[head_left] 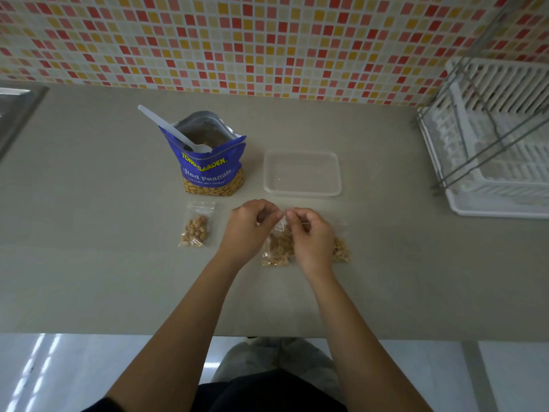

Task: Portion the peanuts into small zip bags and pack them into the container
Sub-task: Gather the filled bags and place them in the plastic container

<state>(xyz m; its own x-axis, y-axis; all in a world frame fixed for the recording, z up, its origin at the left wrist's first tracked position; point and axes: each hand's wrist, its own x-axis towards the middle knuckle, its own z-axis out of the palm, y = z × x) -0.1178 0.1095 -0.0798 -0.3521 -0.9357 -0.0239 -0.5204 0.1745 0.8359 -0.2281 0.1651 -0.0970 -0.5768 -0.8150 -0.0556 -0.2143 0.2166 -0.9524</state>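
Together, left hand and right hand pinch zip bag.

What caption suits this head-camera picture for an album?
The left hand and right hand pinch the top of a peanut-filled zip bag; the clear container beyond is empty.

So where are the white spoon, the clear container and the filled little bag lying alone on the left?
white spoon [173, 132]: head view, middle of its handle.
clear container [301, 173]: head view, its bare floor.
filled little bag [196, 228]: head view, its peanut-filled lower half.
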